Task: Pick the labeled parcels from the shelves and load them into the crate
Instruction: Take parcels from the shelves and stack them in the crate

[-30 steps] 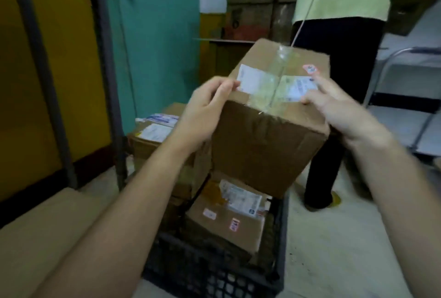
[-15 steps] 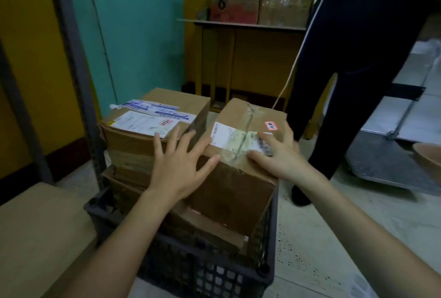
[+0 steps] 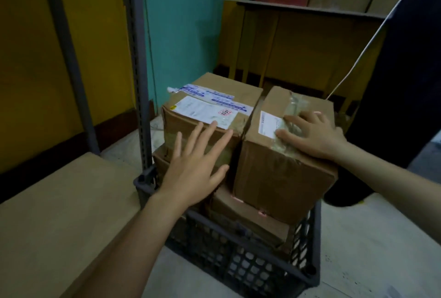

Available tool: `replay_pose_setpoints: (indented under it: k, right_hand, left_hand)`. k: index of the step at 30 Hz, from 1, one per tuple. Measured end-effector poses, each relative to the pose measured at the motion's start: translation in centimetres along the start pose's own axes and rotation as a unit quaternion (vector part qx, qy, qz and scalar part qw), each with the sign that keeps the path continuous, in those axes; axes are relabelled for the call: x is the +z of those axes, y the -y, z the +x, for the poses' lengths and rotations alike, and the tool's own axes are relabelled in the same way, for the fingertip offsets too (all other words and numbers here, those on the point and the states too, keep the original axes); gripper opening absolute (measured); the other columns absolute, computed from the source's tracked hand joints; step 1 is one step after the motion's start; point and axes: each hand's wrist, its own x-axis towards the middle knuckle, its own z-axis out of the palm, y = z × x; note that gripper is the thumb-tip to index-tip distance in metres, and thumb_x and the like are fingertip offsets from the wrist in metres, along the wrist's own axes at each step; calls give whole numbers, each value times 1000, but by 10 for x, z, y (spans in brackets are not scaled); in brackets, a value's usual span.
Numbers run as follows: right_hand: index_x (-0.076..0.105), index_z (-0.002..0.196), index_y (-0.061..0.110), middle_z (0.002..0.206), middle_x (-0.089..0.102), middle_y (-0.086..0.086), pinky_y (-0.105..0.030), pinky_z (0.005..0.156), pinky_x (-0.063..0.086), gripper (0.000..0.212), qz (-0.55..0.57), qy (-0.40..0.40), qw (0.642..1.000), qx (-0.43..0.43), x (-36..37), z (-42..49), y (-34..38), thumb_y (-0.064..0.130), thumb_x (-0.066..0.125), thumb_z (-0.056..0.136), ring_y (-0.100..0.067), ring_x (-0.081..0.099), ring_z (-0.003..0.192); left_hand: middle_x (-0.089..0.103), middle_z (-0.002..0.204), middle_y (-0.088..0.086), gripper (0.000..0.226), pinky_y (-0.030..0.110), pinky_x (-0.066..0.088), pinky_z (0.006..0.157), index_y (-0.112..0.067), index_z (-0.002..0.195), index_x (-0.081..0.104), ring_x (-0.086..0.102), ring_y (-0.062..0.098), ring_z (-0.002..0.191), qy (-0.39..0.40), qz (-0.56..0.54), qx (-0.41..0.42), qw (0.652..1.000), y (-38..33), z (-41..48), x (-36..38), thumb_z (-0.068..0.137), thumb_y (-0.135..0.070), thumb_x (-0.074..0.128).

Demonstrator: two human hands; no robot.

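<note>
A black plastic crate (image 3: 248,266) stands on the floor, stacked with cardboard parcels. On its right side sits a taped brown parcel (image 3: 281,178) with a white label. My right hand (image 3: 312,135) rests flat on that parcel's top, fingers over the tape and label. To its left sits another labeled parcel (image 3: 207,109) on top of lower boxes. My left hand (image 3: 195,161) hovers in front of that left parcel with its fingers spread and holds nothing. A smaller parcel (image 3: 245,214) lies underneath on the near side.
A grey shelf post (image 3: 138,71) stands just left of the crate, with a low wooden shelf board (image 3: 47,221) at the near left. A person in dark trousers (image 3: 401,97) stands close on the right. More boxes sit on a far shelf (image 3: 303,9).
The taped parcel came down from the air and now sits in the crate on the right. My left hand has let go and drawn back; my right hand stays flat on top.
</note>
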Motion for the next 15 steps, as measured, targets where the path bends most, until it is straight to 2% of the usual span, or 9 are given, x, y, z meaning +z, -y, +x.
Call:
replay_pose_setpoints:
  k: [3,6,8,9,10,11,12,13,15]
  right_hand:
    - [14,141,48,154,12,2,-61,108,16,92,-4,12,1000,10,6,-12,-9,87,3,58,-25,5,142]
    - [12,141,49,156,5,2,-60,109,12,88,17,39,999,15,6,-18,-15,86,6,62,-22,-2,143]
    - [14,141,46,156,-6,-1,-56,111,10,82,98,-6,994,43,4,-14,-19,83,30,69,-26,-7,143]
    - [13,143,42,155,-10,-4,-50,112,10,88,182,-38,977,102,3,-10,-21,77,47,70,-28,-8,142]
    - [10,145,35,155,-7,-8,-45,113,12,97,286,-53,937,192,2,-5,-25,68,61,69,-30,-3,143]
    - [12,146,26,154,6,-12,-42,112,18,102,385,-41,879,277,1,0,-29,58,70,69,-31,8,142]
    - [22,143,19,147,27,-12,-41,109,29,95,468,-18,820,328,1,3,-34,49,74,69,-32,26,138]
    - [35,134,16,133,47,-9,-41,103,40,79,528,6,776,347,1,4,-37,42,75,72,-31,44,127]
    - [48,119,14,114,62,-4,-43,94,48,53,572,26,740,352,1,4,-40,37,71,77,-26,60,107]
  left_hand:
    - [-15,156,-5,67,54,-14,108,-48,140,-10,-20,19,141,44,5,22,999,-13,29,-1,87,-64,28]
    - [-9,157,2,68,60,-10,108,-47,142,-2,-14,27,142,87,36,21,995,-25,48,-4,85,-66,31]
    - [0,157,5,75,60,-6,109,-46,141,-5,-7,29,143,113,27,9,993,-26,51,-12,85,-59,43]
    - [4,157,6,80,61,-4,109,-45,141,-7,-4,30,143,123,24,7,992,-26,51,-18,84,-55,49]
    - [8,156,7,84,61,-1,109,-43,141,-4,0,30,144,133,21,4,991,-25,51,-23,82,-51,54]
    - [13,155,9,84,63,2,108,-40,143,3,5,32,143,140,13,-4,990,-25,52,-29,81,-46,59]
    - [20,153,12,81,65,7,107,-34,145,16,11,34,142,144,1,-18,989,-25,53,-35,79,-40,63]
    - [28,150,15,75,67,13,105,-27,143,29,19,37,140,145,-15,-32,989,-25,55,-39,78,-33,67]
    - [39,142,21,57,70,23,101,-15,130,51,29,42,134,149,-44,-58,986,-26,61,-46,77,-21,70]
